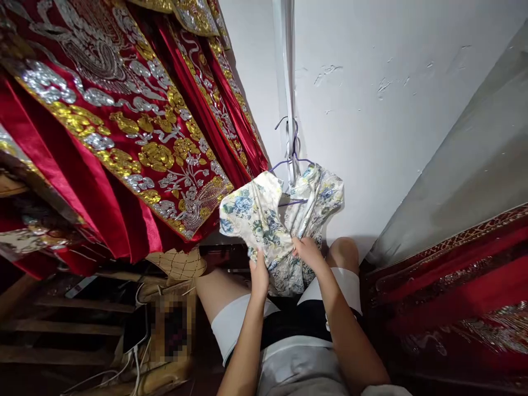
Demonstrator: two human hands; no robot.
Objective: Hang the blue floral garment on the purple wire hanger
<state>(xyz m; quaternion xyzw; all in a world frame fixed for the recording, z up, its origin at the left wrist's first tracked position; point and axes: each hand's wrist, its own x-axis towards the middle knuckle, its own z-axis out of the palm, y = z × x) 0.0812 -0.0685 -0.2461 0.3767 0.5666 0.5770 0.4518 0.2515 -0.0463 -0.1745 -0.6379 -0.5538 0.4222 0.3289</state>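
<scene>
A white short-sleeved blouse (264,220) with blue and yellow flowers hangs on a purple clothes hanger (296,137) against the wall. Its lower part drapes between my knees. My left hand (259,275) pinches the blouse at its left side, thumb on top and the fingertips behind the cloth. Higher up, my right hand (308,254) grips the front edge near the middle, below the neckline. The cloth is bunched and creased around both hands.
A red cloth with gold and silver sequin embroidery (157,157) hangs at the left. Below it a phone (135,329) with a white cable lies on a wooden surface. More red embroidered cloth (462,297) is at the right. A white strap (284,66) runs down the wall.
</scene>
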